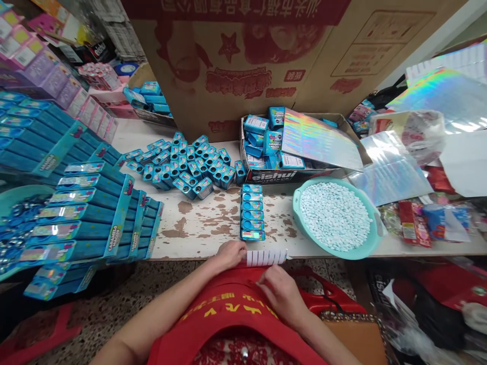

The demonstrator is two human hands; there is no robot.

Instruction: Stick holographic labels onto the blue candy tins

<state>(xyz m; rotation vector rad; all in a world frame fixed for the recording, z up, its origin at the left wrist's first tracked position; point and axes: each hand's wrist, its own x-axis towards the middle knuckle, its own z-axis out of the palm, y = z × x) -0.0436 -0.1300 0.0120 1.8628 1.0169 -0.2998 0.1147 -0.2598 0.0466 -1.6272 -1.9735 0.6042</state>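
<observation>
At the table's front edge my left hand is closed on the left end of a white strip of labels, divided by thin dark lines. My right hand is just below the strip's right end, fingers curled in; whether anything small is between them is hidden. Beyond the strip, a short row of small blue candy boxes lies on the worn white table. A teal basin full of small pale candies sits to the right of that row.
Many loose blue boxes lie farther back. A carton of blue boxes has a shiny holographic sheet on top. Stacked blue display packs crowd the left. A large cardboard box stands behind. Holographic sheets and wrappers cover the right.
</observation>
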